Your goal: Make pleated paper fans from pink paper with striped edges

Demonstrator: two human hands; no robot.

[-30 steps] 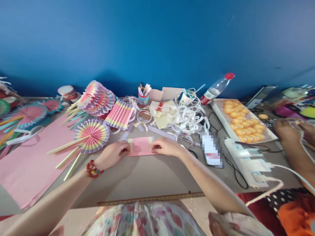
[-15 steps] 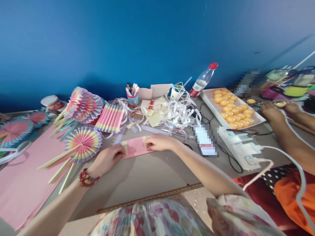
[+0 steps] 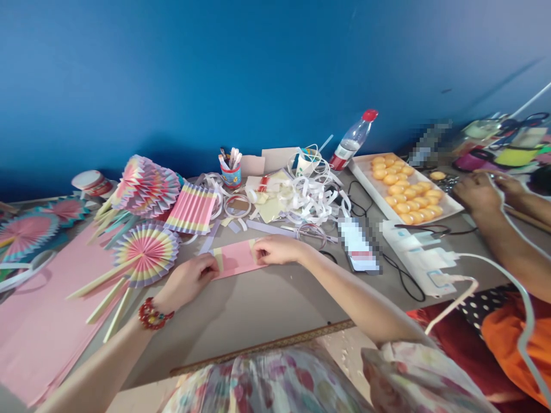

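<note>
Pink paper sheet (image 3: 235, 258) with yellow and lilac side bands lies on the grey tabletop (image 3: 245, 324), towards the front edge and between the person's two hands. To the left spreads a large stack of pink paper (image 3: 55, 321), with a finished-looking round pleated fan (image 3: 148, 252) resting partly over its edge, its pale sticks pointing down and left. Behind it sits a heap of pleated paper pieces (image 3: 146, 186), and beside that an accordion-folded sheet (image 3: 192, 207) creased from end to end.

Measured against those, folding on the piece in hand looks partial: a narrow strip along its near edge appears turned over, while the broad middle is flat and unpleated, so most of the visible face seems left to crease. Any folds tucked beneath are hidden.

Its surface looks smooth and clean, solid pink in the centre, yellow towards each end, with the outermost bands mostly under the hands.

The left hand (image 3: 187, 278) has its fingers curled together, closed on the left end, though the tips are partly hidden. The right hand (image 3: 278, 250) pinches the right end, thumb and forefinger together on the paper. Smallest is a red bead bracelet (image 3: 154, 315) around the left wrist.
</note>
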